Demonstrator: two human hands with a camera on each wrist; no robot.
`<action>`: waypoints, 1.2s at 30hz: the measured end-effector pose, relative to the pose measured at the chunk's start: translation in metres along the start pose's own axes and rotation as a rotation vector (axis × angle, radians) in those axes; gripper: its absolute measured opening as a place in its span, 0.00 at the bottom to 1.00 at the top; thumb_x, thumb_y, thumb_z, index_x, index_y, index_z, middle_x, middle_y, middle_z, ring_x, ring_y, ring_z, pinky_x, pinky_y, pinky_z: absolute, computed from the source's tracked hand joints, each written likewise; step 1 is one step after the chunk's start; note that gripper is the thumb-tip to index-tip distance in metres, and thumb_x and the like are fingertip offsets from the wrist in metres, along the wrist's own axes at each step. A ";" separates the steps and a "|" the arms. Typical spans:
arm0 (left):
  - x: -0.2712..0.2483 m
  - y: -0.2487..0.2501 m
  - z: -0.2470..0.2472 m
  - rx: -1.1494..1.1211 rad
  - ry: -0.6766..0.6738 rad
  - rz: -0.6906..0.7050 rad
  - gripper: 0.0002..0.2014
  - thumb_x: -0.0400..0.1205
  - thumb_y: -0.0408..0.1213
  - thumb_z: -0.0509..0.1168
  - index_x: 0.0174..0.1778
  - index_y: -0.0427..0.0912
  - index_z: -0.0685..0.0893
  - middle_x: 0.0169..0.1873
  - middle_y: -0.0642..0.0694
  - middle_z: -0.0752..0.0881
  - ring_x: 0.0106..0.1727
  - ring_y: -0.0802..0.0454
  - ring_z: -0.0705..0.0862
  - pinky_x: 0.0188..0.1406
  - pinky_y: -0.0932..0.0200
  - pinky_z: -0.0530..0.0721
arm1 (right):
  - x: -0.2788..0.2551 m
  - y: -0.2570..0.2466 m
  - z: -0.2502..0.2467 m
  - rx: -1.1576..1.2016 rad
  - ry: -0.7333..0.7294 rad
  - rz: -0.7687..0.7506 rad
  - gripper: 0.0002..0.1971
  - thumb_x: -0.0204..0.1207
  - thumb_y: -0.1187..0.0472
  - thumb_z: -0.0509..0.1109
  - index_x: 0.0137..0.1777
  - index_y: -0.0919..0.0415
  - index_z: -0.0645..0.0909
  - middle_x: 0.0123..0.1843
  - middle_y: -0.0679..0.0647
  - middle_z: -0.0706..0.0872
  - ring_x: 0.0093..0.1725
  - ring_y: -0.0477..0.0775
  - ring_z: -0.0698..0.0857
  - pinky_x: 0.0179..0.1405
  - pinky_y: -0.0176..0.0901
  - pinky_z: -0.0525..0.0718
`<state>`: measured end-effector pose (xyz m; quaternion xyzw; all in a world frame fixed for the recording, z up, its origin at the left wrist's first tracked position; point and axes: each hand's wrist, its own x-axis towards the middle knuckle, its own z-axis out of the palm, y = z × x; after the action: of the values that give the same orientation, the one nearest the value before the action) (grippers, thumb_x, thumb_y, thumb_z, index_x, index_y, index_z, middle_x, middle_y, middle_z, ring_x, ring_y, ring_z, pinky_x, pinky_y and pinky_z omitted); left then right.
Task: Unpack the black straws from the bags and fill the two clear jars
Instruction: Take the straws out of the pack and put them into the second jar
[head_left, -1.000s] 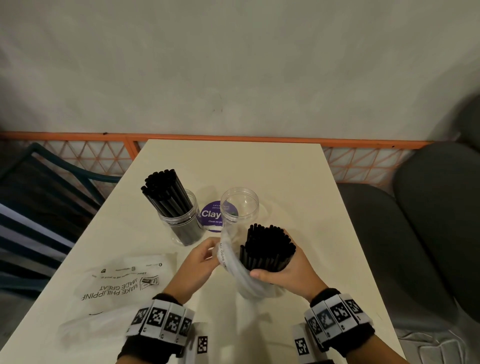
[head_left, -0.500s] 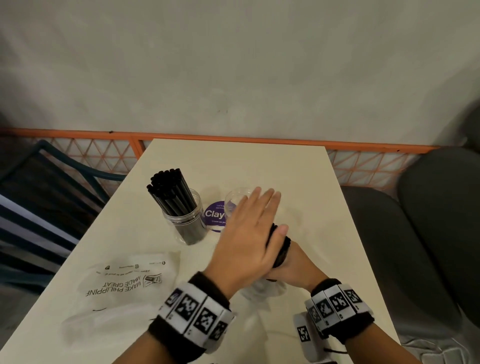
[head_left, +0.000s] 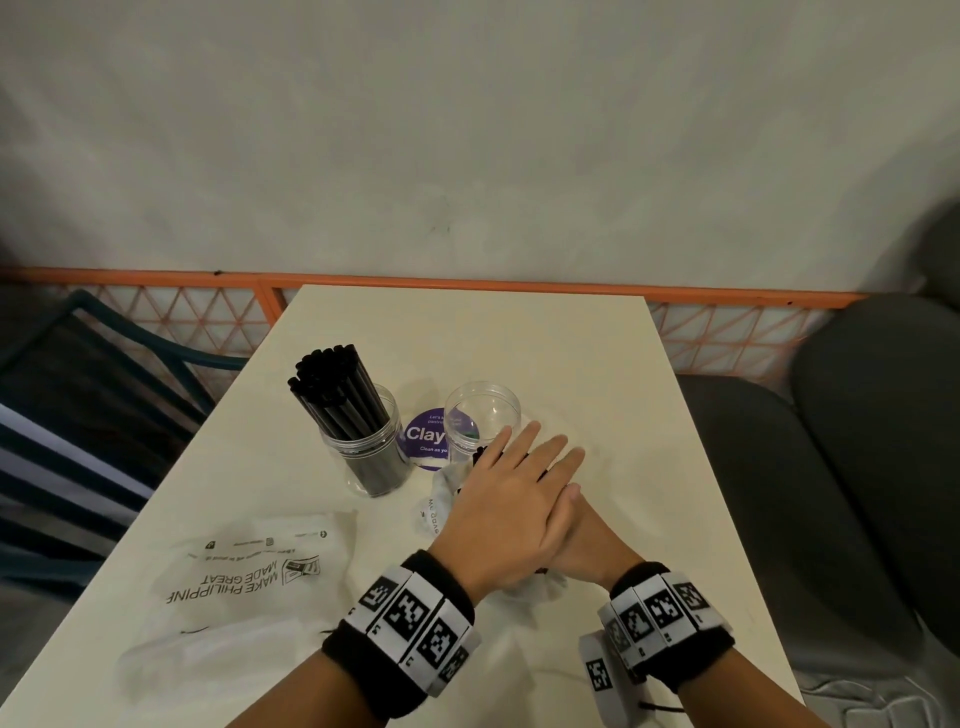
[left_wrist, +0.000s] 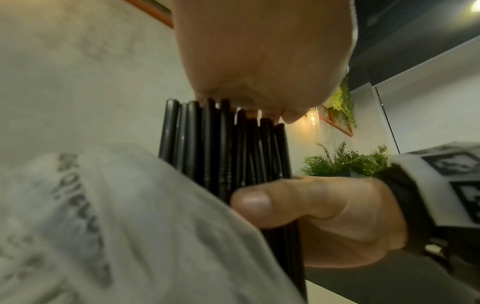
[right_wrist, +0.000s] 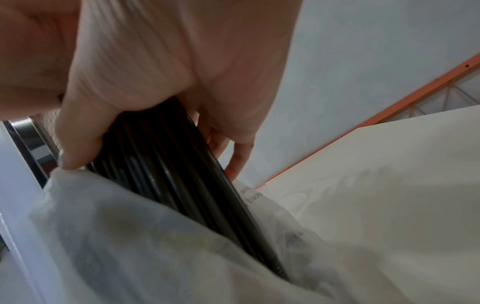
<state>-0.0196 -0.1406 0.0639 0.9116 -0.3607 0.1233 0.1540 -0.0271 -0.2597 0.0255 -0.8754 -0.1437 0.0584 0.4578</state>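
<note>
On the cream tabletop (head_left: 571, 364), pushed up against a pale plaster wall (head_left: 467, 130) with an orange lattice rail (head_left: 727, 332) running along its foot, the person's right hand (head_left: 587, 545) wraps thumb and fingers round a bundle of black straws (left_wrist: 223, 139) that stands upright, its lower part inside a thin white bag (left_wrist: 116, 216) slumped down around it. Flat on top of the straw ends lies the left hand (head_left: 511, 504), fingers straight and together, palm touching the tips, holding nothing. Just beyond the hands stands an empty clear jar (head_left: 483, 421), and to its left, close by, a second jar (head_left: 363, 452) packed with black straws that lean toward the left. Between the two jars a round purple sticker (head_left: 423, 441) lies on the surface. Nearer the front left corner a flattened printed bag (head_left: 244, 571) rests on the table, well apart from the hands. A dark-framed chair (head_left: 104, 374) stands off the table's left side, and grey cushioned seating (head_left: 831, 441) fills the right. Green plants (left_wrist: 342, 162) and a dark ceiling show in the left wrist view behind the straws.
</note>
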 end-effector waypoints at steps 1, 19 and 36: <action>0.000 0.000 0.000 0.005 0.012 0.007 0.20 0.82 0.45 0.50 0.65 0.48 0.80 0.62 0.49 0.85 0.70 0.44 0.77 0.72 0.45 0.72 | 0.000 -0.001 0.001 0.008 0.005 0.001 0.15 0.74 0.61 0.68 0.59 0.63 0.78 0.49 0.44 0.79 0.46 0.38 0.78 0.54 0.35 0.79; 0.000 0.000 0.003 -0.291 0.205 -0.303 0.19 0.80 0.47 0.53 0.54 0.40 0.84 0.48 0.46 0.87 0.51 0.51 0.83 0.56 0.67 0.70 | -0.001 0.013 0.013 0.278 0.121 0.075 0.32 0.55 0.63 0.82 0.60 0.55 0.75 0.49 0.41 0.85 0.49 0.30 0.83 0.45 0.22 0.78; -0.005 -0.010 0.001 -0.058 -0.001 -0.028 0.21 0.84 0.45 0.48 0.67 0.47 0.79 0.65 0.50 0.83 0.71 0.47 0.76 0.71 0.54 0.61 | 0.003 0.023 0.015 0.227 0.078 0.081 0.27 0.54 0.45 0.71 0.53 0.57 0.81 0.43 0.40 0.86 0.45 0.31 0.84 0.41 0.23 0.78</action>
<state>-0.0161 -0.1306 0.0591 0.9119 -0.3513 0.1102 0.1817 -0.0230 -0.2592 -0.0015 -0.8246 -0.0828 0.0586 0.5566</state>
